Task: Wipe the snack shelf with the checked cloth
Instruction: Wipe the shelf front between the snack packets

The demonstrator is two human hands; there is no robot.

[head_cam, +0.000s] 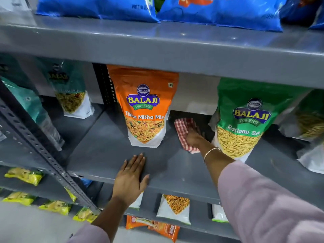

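The grey metal snack shelf (pixel 105 155) runs across the middle of the view. A red-and-white checked cloth (pixel 183 127) lies flat on it, deep between an orange snack bag (pixel 143 106) and a green snack bag (pixel 243 120). My right hand (pixel 192 138) presses down on the cloth, its fingers blurred. My left hand (pixel 130 178) rests palm down on the shelf's front edge, fingers spread, holding nothing.
Blue chip bags (pixel 219 11) fill the shelf above. Teal bags (pixel 70 92) stand at the left behind a slotted upright post (pixel 43 155). More green bags (pixel 310 120) stand at the right. Lower shelves hold yellow packets (pixel 24 176) and white-and-orange bags (pixel 175 207).
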